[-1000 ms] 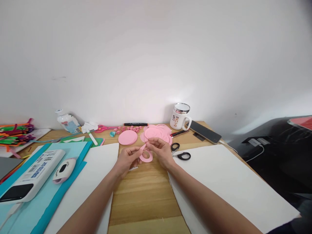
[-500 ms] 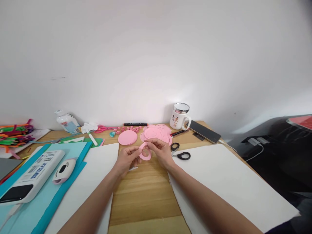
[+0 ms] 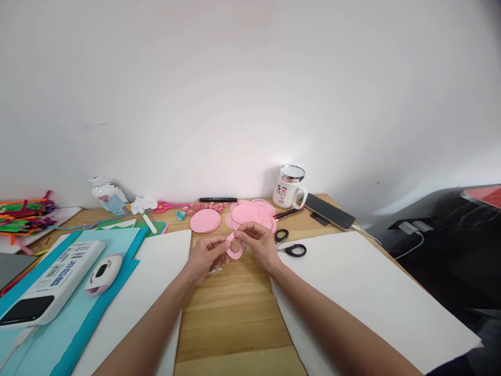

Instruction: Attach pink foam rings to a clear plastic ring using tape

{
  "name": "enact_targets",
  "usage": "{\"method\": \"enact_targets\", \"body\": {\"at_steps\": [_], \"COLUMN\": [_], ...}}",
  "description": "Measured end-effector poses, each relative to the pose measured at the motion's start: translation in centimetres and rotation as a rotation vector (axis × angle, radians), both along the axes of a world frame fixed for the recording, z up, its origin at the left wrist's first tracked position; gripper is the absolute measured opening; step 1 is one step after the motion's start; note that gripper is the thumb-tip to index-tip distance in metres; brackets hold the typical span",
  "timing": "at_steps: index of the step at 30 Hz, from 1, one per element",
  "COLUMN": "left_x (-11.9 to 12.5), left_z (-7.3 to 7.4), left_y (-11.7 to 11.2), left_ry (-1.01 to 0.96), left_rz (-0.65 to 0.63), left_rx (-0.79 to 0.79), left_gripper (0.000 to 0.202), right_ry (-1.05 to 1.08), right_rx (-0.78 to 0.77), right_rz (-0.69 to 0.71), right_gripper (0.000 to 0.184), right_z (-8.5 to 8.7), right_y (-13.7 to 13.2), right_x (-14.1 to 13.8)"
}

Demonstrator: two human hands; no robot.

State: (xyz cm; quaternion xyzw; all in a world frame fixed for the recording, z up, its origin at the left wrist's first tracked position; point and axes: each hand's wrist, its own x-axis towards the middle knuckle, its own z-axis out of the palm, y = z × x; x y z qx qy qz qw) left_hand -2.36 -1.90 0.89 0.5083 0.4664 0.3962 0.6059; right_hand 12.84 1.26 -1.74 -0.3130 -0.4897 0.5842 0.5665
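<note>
Between my two hands is a curled pink paper strip (image 3: 235,254), forming a small loop above the wooden table. My left hand (image 3: 208,257) pinches its left side with thumb and fingers. On the upper side, my right hand (image 3: 256,242) pinches the same strip, partly hiding it. Just behind my hands lie a stack of pink paper circles (image 3: 205,221) and a pile of pink paper spirals (image 3: 250,213). Black-handled scissors (image 3: 294,250) rest beside my right wrist, their blades mostly hidden. A small white object pokes out below my left fingers, too hidden to name.
White paper sheets (image 3: 364,292) lie at right and left. A mug (image 3: 287,193), a phone (image 3: 329,211) and a black marker (image 3: 218,200) stand or lie near the wall. A power bank (image 3: 58,277) rests on blue paper at left, with a glue bottle (image 3: 109,196) behind.
The loop of the pink paper strip looks smaller and narrower, and it has shifted slightly right. Both hands keep their pinch on it; the things around have stayed put.
</note>
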Motion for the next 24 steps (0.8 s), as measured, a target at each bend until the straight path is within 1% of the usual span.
{"method": "enact_targets", "body": {"at_steps": [4, 8, 11, 16, 21, 24], "left_x": [-0.11, -0.24, -0.14, 0.17, 0.04, -0.04], "left_z": [-0.1, -0.25, -0.06, 0.37, 0.06, -0.05], "left_y": [0.07, 0.19, 0.15, -0.05, -0.03, 0.02], "left_ry": [-0.006, -0.013, -0.015, -0.027, -0.016, -0.022], "left_rz": [0.021, 0.044, 0.047, 0.043, 0.006, 0.025], "left_rx": [-0.005, 0.011, 0.011, 0.005, 0.007, 0.017], "left_gripper": [0.032, 0.031, 0.029, 0.029, 0.029, 0.029], "right_ry": [-0.001, -0.023, -0.026, -0.023, -0.02, -0.015], "right_rx": [-0.002, 0.022, 0.034, 0.028, 0.031, 0.017], "right_rz": [-0.013, -0.004, 0.004, -0.008, 0.005, -0.012], "right_gripper": [0.019, 0.023, 0.025, 0.02, 0.016, 0.016], "right_z": [0.19, 0.21, 0.05, 0.0, 0.24, 0.18], "right_y": [-0.1, -0.13, -0.07, -0.05, -0.17, -0.13], "right_x": [-0.09, -0.12, -0.08, -0.01, -0.04, -0.11]}}
